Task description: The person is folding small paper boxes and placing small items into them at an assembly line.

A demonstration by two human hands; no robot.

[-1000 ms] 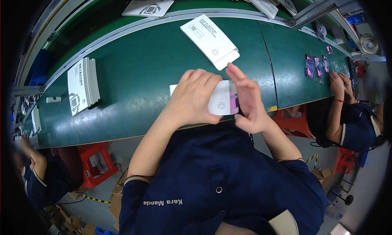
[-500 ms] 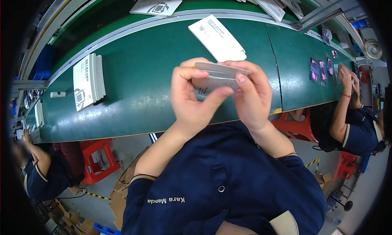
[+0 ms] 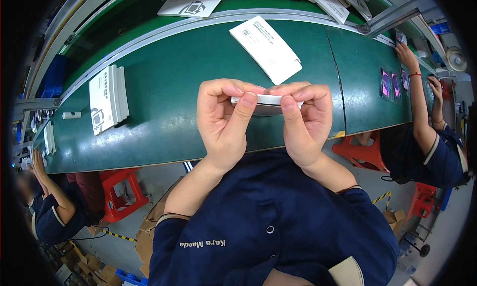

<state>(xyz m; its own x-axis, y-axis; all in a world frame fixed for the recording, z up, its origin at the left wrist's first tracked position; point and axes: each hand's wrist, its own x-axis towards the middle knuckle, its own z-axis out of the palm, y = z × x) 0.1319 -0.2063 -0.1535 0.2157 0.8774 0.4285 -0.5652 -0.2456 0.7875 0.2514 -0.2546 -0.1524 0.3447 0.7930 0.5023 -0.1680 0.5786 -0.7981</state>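
Between my hands, above the near edge of the green table (image 3: 169,87), is a thin flat white box (image 3: 269,100), tilted so that its narrow white end faces me. A shaded grey face shows below that end. My left hand (image 3: 221,129) pinches the box at its left corner, thumb on the near side and fingers curled behind. At the right corner my right hand (image 3: 308,129) grips it the same way. Just beyond my fingers lies a white flat box (image 3: 266,50) with dark print, a small tab showing at its right edge.
On the left stands a stack of white boxes (image 3: 107,100), with a small white cylinder (image 3: 71,115) beside it. More white boxes (image 3: 190,6) lie on the far shelf. Pink-and-black pieces (image 3: 395,84) rest at right near a co-worker's arm (image 3: 417,92). Another co-worker (image 3: 54,201) sits at left.
The box has tipped: its printed face and raised flap were showing, and now the white end shows. Both my thumbs have moved onto that end. The right co-worker's arm has reached farther away.
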